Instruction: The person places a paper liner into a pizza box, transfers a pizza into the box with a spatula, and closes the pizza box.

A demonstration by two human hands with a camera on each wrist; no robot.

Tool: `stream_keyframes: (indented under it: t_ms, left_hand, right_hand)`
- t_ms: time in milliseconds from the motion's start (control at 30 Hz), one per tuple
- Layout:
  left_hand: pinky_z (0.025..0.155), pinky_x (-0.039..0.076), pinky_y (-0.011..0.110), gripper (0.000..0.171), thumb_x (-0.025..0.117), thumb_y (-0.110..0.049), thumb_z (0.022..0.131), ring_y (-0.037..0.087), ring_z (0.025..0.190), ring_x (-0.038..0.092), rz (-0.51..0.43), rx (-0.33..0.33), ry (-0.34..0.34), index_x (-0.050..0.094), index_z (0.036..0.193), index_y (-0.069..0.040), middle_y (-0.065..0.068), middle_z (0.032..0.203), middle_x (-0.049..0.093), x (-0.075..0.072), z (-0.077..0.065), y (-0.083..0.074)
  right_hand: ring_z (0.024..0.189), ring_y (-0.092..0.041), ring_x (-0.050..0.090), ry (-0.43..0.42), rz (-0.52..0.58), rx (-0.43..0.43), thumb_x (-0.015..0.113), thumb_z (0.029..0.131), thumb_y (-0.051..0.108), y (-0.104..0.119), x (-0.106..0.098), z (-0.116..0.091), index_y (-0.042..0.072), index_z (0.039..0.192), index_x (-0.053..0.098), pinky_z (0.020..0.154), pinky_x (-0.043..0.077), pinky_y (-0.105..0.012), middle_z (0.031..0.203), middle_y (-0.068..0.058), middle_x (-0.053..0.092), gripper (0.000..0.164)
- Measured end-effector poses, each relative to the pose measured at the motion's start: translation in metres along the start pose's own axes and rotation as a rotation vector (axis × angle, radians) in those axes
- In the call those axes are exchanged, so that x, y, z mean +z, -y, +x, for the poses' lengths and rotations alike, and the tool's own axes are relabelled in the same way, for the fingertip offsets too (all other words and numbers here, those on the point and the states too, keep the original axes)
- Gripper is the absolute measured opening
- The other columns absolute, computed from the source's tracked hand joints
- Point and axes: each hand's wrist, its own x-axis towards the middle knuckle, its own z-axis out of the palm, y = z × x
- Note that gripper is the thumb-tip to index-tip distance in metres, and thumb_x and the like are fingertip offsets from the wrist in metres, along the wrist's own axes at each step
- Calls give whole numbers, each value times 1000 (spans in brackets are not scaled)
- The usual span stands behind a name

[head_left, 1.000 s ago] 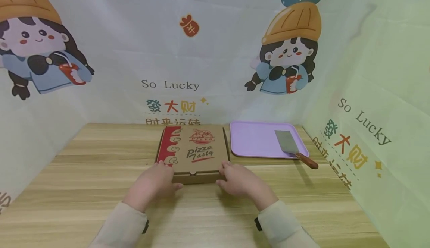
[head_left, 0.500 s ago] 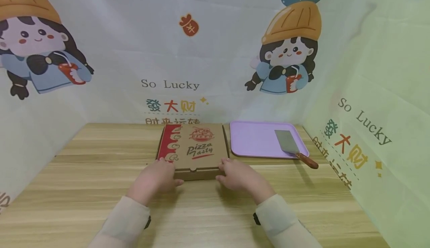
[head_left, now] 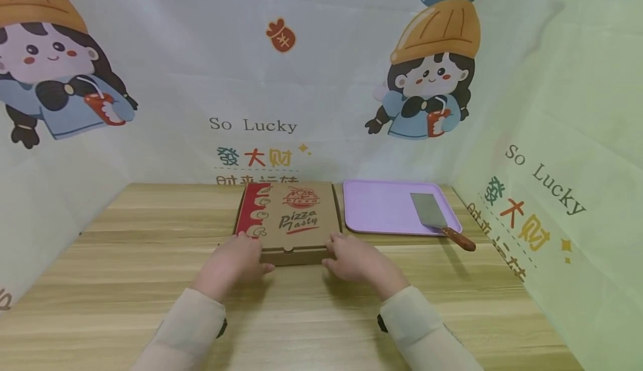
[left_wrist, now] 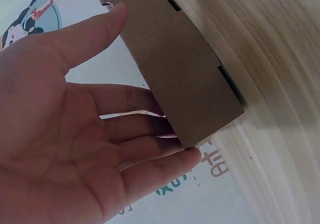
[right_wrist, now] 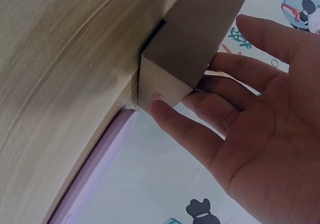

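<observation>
A closed cardboard pizza box [head_left: 303, 209] with a red left strip and printed lettering lies on the wooden table. My left hand [head_left: 231, 262] touches its near left corner. In the left wrist view those fingers [left_wrist: 132, 126] reach out fairly straight along the top edge and corner, the thumb standing away from the front wall [left_wrist: 180, 78]. At the near right corner, my right hand [head_left: 354, 259] touches the box the same way. Its little finger lies against the side wall in the right wrist view, where the thumb [right_wrist: 262, 36] also stands apart from the cardboard.
Right of the box lies a lilac tray [head_left: 377, 212], close beside it. A flat metal spatula [head_left: 429, 212] rests across the tray, its wooden handle [head_left: 459, 240] sticking out over the near right rim. Printed cloth [head_left: 326, 81] hangs behind the table and along both sides.
The pizza box has slid a little away from me toward the back cloth, with both hands moving along at its near corners. The tray and spatula have stayed in place.
</observation>
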Motion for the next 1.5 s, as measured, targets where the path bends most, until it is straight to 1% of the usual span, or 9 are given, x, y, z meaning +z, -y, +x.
stream_keyframes:
  t_ms: [133,300,433,500,567,700,967,1267,1500]
  left_hand:
    - [107,55,61,53,76,-41,99,49,127,65,0,-2,0,70,123,5,34,137,66,1,1,1]
    - [103,58,58,49,77,-40,98,40,114,70,5,0,-9,72,118,4,30,130,71,0,2,2]
    - [97,60,55,46,78,-41,97,32,99,69,8,-3,-10,73,113,3,26,121,74,-1,3,2]
    - [100,59,57,49,77,-41,97,37,105,69,14,-4,-6,72,117,4,29,125,72,0,4,2]
    - [107,55,61,54,77,-41,98,46,119,67,30,-2,-7,71,123,6,35,134,67,2,6,2]
    - [118,43,68,65,76,-41,99,59,143,48,54,-6,-11,64,135,11,43,151,49,9,8,4]
    - [122,39,66,83,75,-40,100,60,148,40,34,-17,-41,46,146,23,45,157,39,30,0,4]
    - [120,41,65,87,72,-42,101,60,151,36,16,-34,-54,41,149,23,45,160,34,30,-12,5]
    - [124,37,64,86,73,-40,100,61,151,35,-13,-31,-62,41,148,24,46,159,33,29,-16,5]
  right_hand:
    - [162,-40,31,-3,3,-4,58,110,33,-1,1,2,3,157,50,133,26,-53,173,-20,31,56]
    - [162,-40,31,-7,2,-10,58,110,32,-1,1,3,2,156,49,133,27,-54,173,-21,31,56]
    - [162,-40,30,-8,0,-9,58,110,33,0,1,3,2,157,48,133,25,-54,173,-21,30,57]
    - [162,-40,29,-10,-6,-10,58,110,33,0,2,3,1,158,47,134,25,-53,173,-22,30,58]
    - [162,-40,30,-14,-19,-12,58,110,33,0,3,3,1,158,46,134,25,-53,173,-22,30,59]
    - [162,-39,30,-17,-27,-9,59,110,33,0,6,3,0,158,45,134,25,-52,173,-23,29,60]
    - [162,-38,32,-4,-30,4,60,109,33,1,17,-3,-2,158,45,133,28,-51,172,-23,32,62]
    - [162,-38,31,-19,3,-15,61,109,33,2,21,-9,-1,158,46,133,28,-52,173,-23,31,62]
    - [164,-38,25,-29,123,-20,61,109,31,-5,26,-9,0,159,44,134,24,-54,175,-19,28,62]
